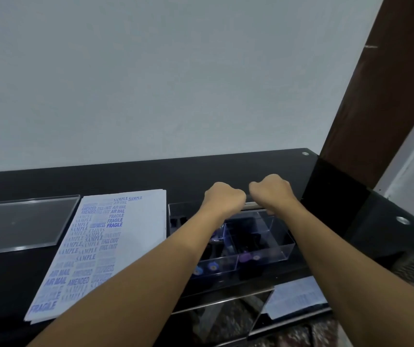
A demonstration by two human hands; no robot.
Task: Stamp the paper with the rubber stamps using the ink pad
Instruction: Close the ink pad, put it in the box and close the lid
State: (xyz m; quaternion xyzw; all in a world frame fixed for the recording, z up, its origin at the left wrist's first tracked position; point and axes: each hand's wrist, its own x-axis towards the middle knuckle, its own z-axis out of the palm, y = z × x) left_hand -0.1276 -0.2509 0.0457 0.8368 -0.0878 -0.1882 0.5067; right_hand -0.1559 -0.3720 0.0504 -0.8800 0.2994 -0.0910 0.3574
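Observation:
A white paper (pixel 135 236) covered with blue stamped words (SAMPLE, FRAGILE, AIR MAIL) lies on the black table (pixel 125 179). To its right stands a clear compartment box (pixel 271 244) holding dark rubber stamps (pixel 248 259) with purple and blue tops. Above the box's far rim, my left hand (pixel 223 199) and my right hand (pixel 272 194) are both curled, knuckles up. Between them they grip a thin flat thing with a pale edge (pixel 250 204), seemingly the ink pad. My fingers are hidden under the hands.
A clear acrylic lid (pixel 23 224) lies flat at the left of the paper. A printed sheet (pixel 296 296) sits on a lower glass shelf at the front right. A dark wooden post (pixel 376 96) rises at the right, and a pale wall stands behind the table.

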